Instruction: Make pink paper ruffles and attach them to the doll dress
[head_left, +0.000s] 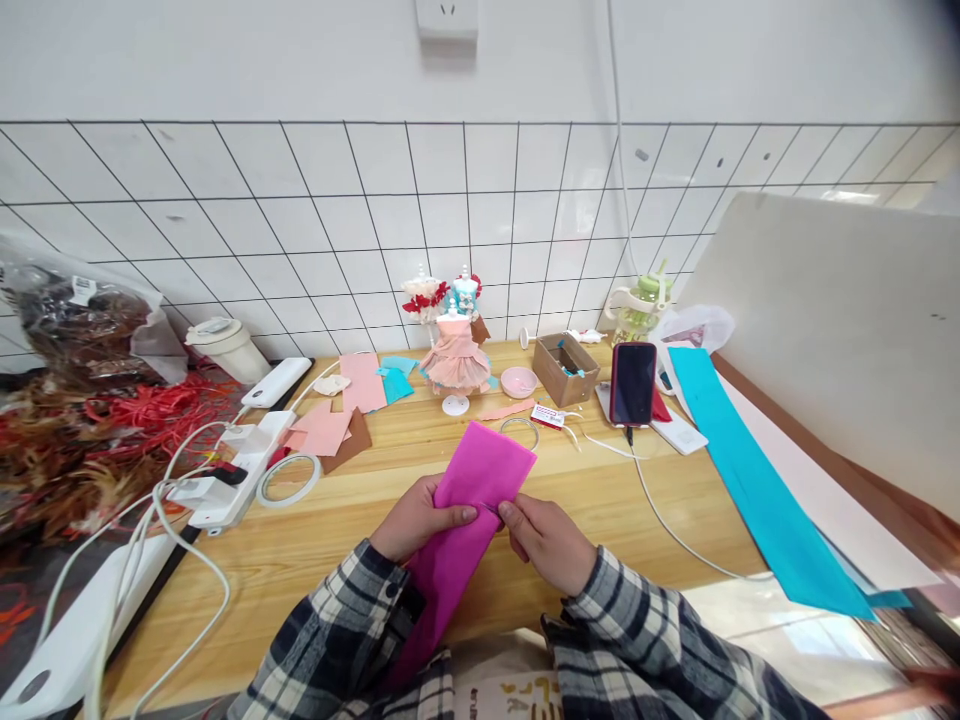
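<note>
A long strip of magenta paper (pixel 480 480) lies over the wooden table's front middle and runs down toward my lap. My left hand (pixel 416 520) pinches its left edge, thumb on top. My right hand (pixel 547 540) pinches the paper from the right, fingers closed on it. The two thumbs almost meet at the strip's middle. Both sleeves are plaid.
A small dress-form doll in a pink dress (pixel 454 362) stands behind, with a pink bowl (pixel 518 381), cardboard box (pixel 568 368) and propped phone (pixel 633 384). Tape roll (pixel 288 478), power strip (pixel 225 480) and cables sit left. Teal paper (pixel 757 480) and large sheets lie right.
</note>
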